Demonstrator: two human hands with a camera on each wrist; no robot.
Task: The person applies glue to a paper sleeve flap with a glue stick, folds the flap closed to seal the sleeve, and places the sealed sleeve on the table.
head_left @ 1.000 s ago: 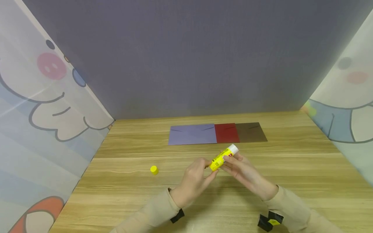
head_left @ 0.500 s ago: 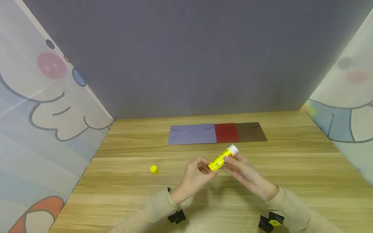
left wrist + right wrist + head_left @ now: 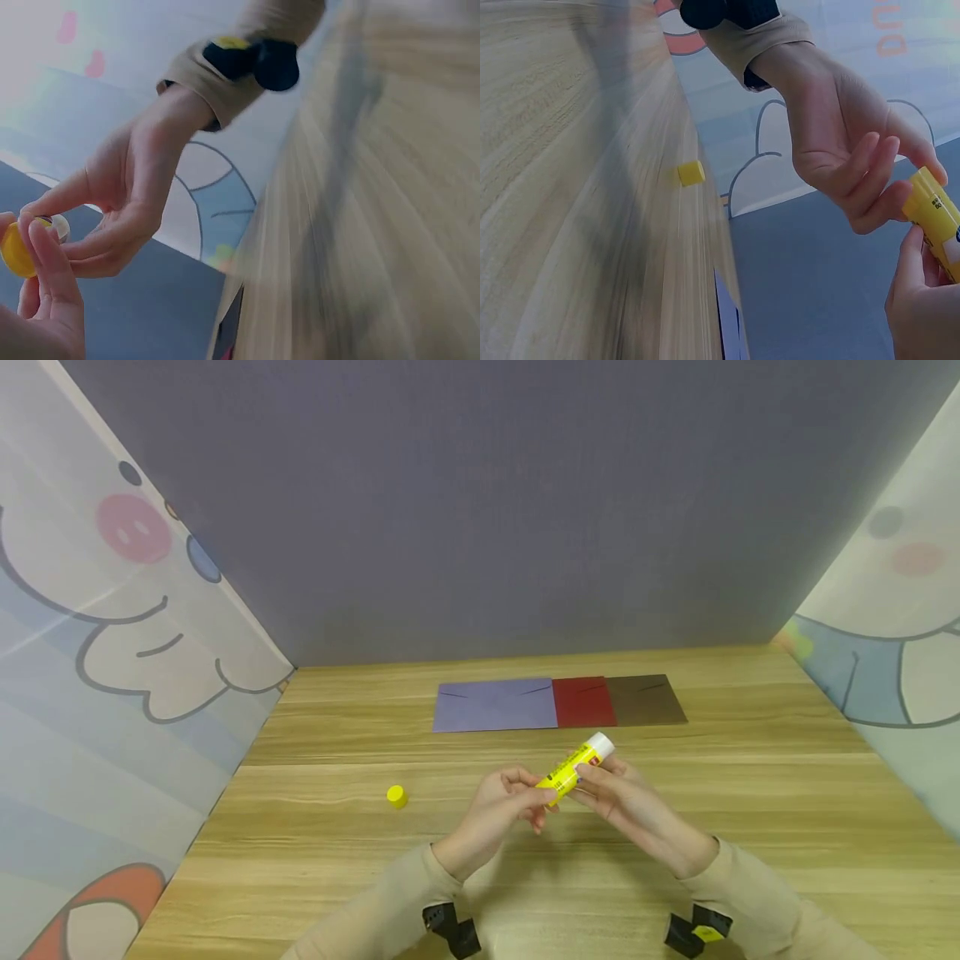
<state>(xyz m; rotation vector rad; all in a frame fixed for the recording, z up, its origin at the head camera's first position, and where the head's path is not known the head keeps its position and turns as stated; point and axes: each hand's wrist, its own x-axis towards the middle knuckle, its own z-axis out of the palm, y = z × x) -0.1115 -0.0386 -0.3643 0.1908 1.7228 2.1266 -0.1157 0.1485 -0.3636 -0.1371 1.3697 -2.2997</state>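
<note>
An uncapped yellow glue stick (image 3: 576,768) is held tilted above the table, its white end up and to the right. My right hand (image 3: 633,806) grips it around the middle, thumb lying across the label. At the lower end, my left hand (image 3: 491,818) pinches the yellow base between thumb and forefinger. The right wrist view shows that base (image 3: 924,193) between the left fingertips, the other left fingers loosely curled. A small yellow cap (image 3: 397,797) stands on the table to the left of both hands.
Along the back of the wooden table (image 3: 315,860) lie a purple envelope (image 3: 495,708), a red envelope (image 3: 583,703) and a brown envelope (image 3: 647,702), side by side and overlapping. A grey panel (image 3: 495,510) rises behind them, with cartoon-printed sheets on both sides.
My left hand has turned at the glue stick's base, its thumb now coming over the near side. The right hand, the cap and the envelopes have stayed in place.
</note>
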